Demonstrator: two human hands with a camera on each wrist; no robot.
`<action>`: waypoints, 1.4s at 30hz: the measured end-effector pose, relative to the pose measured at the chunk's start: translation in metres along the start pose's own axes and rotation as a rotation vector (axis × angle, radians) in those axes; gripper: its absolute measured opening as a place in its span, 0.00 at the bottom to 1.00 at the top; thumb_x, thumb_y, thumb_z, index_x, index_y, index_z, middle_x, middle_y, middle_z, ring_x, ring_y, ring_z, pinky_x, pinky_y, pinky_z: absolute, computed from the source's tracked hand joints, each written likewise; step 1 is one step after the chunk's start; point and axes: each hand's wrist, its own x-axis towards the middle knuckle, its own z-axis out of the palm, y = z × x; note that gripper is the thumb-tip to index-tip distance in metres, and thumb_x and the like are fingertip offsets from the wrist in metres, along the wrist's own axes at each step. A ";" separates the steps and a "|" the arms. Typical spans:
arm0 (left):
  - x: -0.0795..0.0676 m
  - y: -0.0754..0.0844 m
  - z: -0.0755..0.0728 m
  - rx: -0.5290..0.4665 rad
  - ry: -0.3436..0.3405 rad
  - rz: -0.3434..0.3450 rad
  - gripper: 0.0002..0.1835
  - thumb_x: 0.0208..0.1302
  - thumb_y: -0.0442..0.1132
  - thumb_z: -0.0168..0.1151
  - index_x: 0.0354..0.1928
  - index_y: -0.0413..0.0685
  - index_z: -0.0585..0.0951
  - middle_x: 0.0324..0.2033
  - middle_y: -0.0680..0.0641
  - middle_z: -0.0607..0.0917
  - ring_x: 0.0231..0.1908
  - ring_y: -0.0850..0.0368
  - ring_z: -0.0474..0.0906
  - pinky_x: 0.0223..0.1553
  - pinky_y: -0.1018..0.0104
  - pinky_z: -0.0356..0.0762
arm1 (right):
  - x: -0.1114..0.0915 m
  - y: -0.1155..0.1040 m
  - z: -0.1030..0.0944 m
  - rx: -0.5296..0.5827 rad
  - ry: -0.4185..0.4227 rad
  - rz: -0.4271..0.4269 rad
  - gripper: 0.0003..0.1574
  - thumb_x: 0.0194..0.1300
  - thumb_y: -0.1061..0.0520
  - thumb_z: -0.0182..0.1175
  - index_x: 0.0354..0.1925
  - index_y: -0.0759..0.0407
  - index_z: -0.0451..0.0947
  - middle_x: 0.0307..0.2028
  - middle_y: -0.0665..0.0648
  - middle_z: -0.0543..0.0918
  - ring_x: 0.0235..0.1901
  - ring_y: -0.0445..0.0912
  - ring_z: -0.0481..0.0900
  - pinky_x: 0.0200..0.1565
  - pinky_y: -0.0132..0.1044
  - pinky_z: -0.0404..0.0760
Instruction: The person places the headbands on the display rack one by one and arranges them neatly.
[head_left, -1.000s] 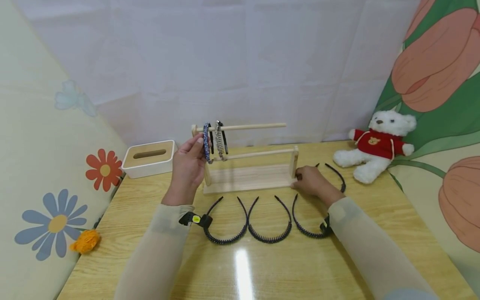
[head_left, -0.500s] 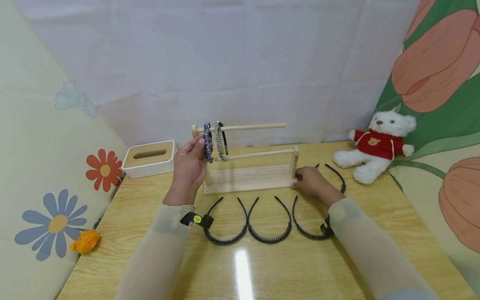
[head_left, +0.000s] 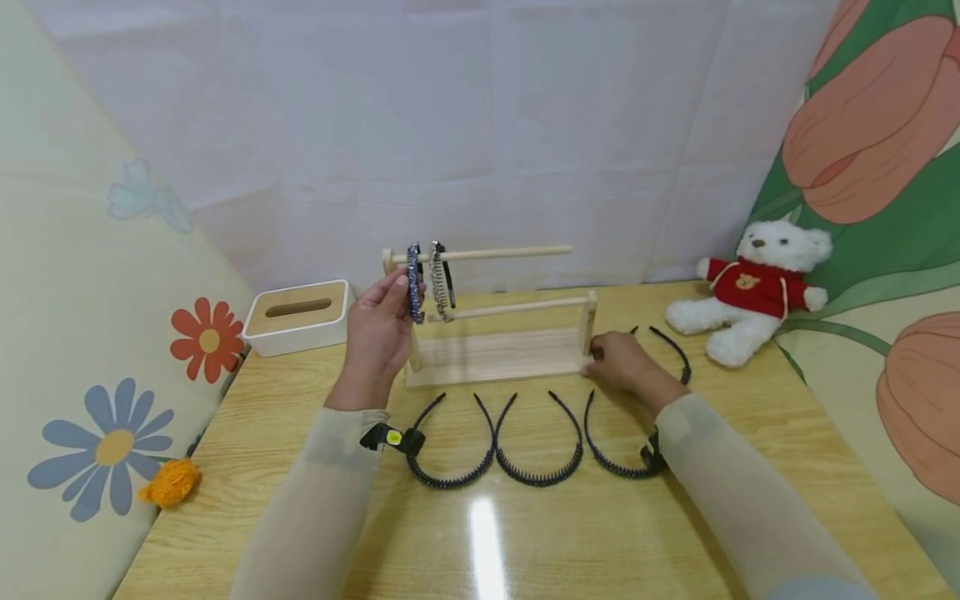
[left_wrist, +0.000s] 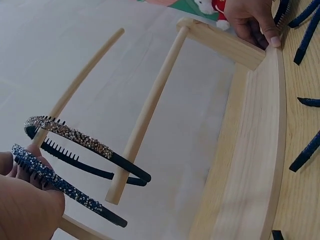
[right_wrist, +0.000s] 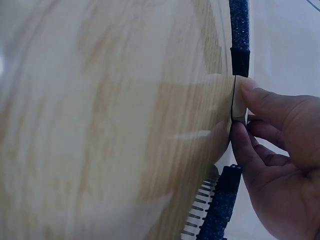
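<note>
My left hand pinches a blue glittery headband at the left end of the upper rod of a wooden headband rack. In the left wrist view this blue headband has comb teeth inside, and one end hangs free. Just right of it, a silver-gold glittery headband hangs on the upper rod, apart from my fingers. My right hand holds the rack's front right base corner. The right wrist view shows the thumb on top of the base end and fingers beneath.
Several dark toothed headbands lie on the table, including one in the front middle and one at right. A tissue box stands left, a white teddy bear right, an orange flower at the left edge.
The blue headband has turned slightly in my left fingers, and its black rear end is now less visible. My right hand and the rack stay where they were.
</note>
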 end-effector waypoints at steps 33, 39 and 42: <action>-0.003 -0.030 -0.126 1.398 -0.425 -0.058 0.36 0.83 0.47 0.62 0.82 0.34 0.66 0.76 0.28 0.73 0.74 0.24 0.71 0.74 0.33 0.73 | -0.002 -0.003 0.000 -0.018 0.004 0.009 0.24 0.72 0.55 0.74 0.56 0.72 0.86 0.48 0.67 0.91 0.45 0.54 0.86 0.54 0.52 0.87; 0.002 -0.042 -0.131 1.492 -0.478 -0.092 0.36 0.78 0.47 0.68 0.80 0.37 0.71 0.76 0.28 0.73 0.77 0.25 0.66 0.78 0.31 0.65 | -0.002 -0.002 0.001 -0.007 0.007 0.010 0.23 0.72 0.55 0.74 0.56 0.71 0.86 0.47 0.67 0.91 0.44 0.54 0.85 0.52 0.51 0.86; 0.003 -0.047 -0.129 1.494 -0.479 -0.105 0.35 0.78 0.46 0.69 0.79 0.38 0.72 0.76 0.28 0.73 0.78 0.26 0.65 0.79 0.31 0.63 | -0.001 -0.003 0.000 -0.006 0.010 0.006 0.22 0.72 0.55 0.74 0.55 0.71 0.86 0.45 0.65 0.91 0.42 0.52 0.84 0.51 0.50 0.86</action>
